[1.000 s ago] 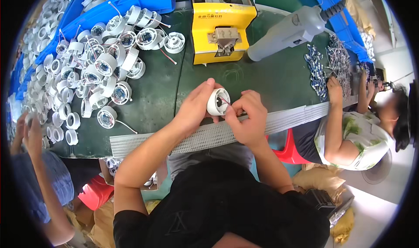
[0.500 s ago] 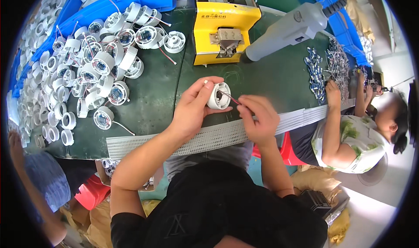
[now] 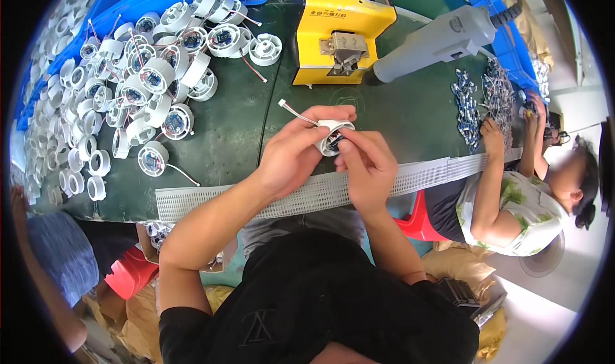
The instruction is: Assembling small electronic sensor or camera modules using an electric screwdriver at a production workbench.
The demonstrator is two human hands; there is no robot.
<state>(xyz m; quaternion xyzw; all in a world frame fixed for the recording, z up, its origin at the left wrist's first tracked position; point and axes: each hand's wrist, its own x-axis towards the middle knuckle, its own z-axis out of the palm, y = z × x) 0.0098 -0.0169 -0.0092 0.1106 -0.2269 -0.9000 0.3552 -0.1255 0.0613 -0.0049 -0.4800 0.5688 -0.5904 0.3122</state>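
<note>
My left hand [image 3: 296, 147] is closed round a white plastic ring housing [image 3: 326, 151], held up over the near part of the green table. A thin wire with a white plug [image 3: 283, 103] trails from the housing past my left thumb. Inside the ring shows a small dark circuit board [image 3: 334, 140]. The thumb and fingers of my right hand [image 3: 367, 162] are pinched at the housing's right side, on the board. My fingers partly hide the board and the housing's rim.
Similar white housings [image 3: 154, 75] with boards and wires are heaped at the left. A yellow machine [image 3: 346, 18] and a grey handheld tool [image 3: 435, 43] stand ahead. Blue-and-white parts [image 3: 465, 107] lie at the right, beside a co-worker [image 3: 512, 197]. White perforated strip [image 3: 211, 204] edges the table.
My right hand has moved from the wires to the housing's opening, where a board now sits. The plugged wire end now sticks out at the far left of the housing.
</note>
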